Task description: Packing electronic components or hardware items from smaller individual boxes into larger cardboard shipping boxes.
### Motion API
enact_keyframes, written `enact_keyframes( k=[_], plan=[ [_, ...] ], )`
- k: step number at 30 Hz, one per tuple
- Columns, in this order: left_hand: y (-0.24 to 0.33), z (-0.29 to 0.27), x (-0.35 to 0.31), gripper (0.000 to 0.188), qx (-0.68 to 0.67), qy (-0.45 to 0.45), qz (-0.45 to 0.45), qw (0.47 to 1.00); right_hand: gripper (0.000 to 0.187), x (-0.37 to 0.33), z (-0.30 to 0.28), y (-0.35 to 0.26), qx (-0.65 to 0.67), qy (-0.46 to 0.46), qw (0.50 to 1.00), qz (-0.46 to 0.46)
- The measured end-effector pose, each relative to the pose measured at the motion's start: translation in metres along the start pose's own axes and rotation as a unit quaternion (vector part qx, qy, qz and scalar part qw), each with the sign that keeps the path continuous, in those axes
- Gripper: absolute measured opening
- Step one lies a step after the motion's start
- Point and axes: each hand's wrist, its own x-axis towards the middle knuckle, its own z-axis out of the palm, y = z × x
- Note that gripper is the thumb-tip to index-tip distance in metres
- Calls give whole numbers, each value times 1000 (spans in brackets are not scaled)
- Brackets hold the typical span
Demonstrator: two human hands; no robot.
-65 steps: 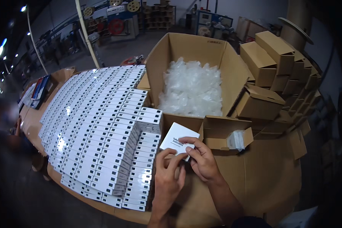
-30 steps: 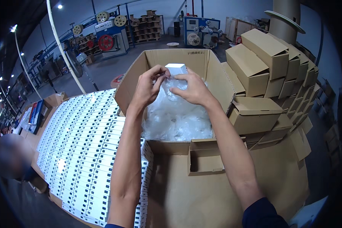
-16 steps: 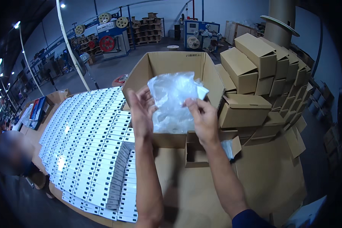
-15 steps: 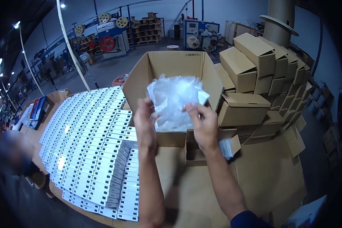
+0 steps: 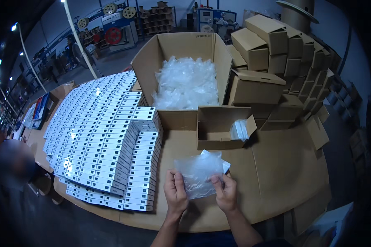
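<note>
A clear, crinkled plastic bag (image 5: 200, 175) is stretched between my two hands above the near part of the cardboard-covered table. My left hand (image 5: 177, 191) grips its left edge, thumb on top. My right hand (image 5: 226, 191) pinches its right side. A flat white piece (image 5: 226, 165) sticks out behind the bag by my right fingers; I cannot tell whether it lies inside or behind. Just beyond stands a small open carton (image 5: 212, 136) with a stack of whitish flat packets (image 5: 239, 130) at its right end. Farther back, a large open carton (image 5: 185, 41) holds a heap of clear plastic bags (image 5: 187, 84).
Rows of stacked white boxes (image 5: 95, 136) cover the table's left side. Closed brown cartons (image 5: 255, 88) pile up at the right. Another person (image 5: 14, 162) is at the far left. Machines with reels (image 5: 115, 35) stand on the floor behind.
Both hands have drawn back from the large carton toward me, bringing the plastic bag over the near table. The view has tilted down, and the small carton now shows fully.
</note>
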Motion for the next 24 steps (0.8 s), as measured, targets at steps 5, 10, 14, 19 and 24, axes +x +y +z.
enact_keyframes(
  k=[5, 10, 14, 19, 24],
  plan=[
    [-21, -25, -27, 24, 68, 45, 25, 996, 22, -32, -6, 16, -43, 56, 997, -6],
    [30, -11, -12, 43, 378, -107, 290, 872, 22, -47, -16, 24, -100, 40, 994, 2],
    [22, -2, -9, 42, 375, -139, 254, 881, 22, -53, -19, 21, -131, 34, 991, 3],
    [14, -2, -12, 36, 338, -193, 187, 902, 21, -57, -25, 18, -161, 14, 986, 31],
    [10, 4, -4, 19, 331, -246, 174, 894, 21, -56, -28, 21, -146, 19, 989, 31]
  ],
)
